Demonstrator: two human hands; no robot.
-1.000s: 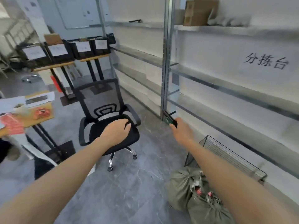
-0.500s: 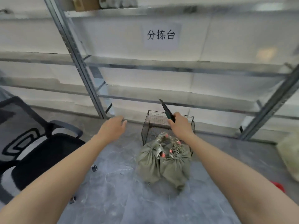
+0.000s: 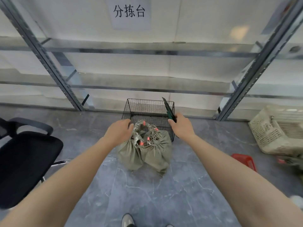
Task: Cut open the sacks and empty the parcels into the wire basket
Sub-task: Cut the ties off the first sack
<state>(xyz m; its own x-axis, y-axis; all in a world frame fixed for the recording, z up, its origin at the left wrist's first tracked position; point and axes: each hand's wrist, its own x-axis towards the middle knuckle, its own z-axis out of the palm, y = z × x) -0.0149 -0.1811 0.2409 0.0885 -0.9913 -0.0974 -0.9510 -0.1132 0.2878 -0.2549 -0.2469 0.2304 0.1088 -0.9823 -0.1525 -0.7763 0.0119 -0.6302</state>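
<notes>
two sacks [image 3: 155, 154] partly hide wire basket [image 3: 147, 104]

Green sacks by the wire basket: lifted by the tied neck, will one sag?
Probably sags: the green sacks sit slumped and creased. Uneven bulges suggest loose contents that may shift. The tied necks look the firmest hold.
</notes>
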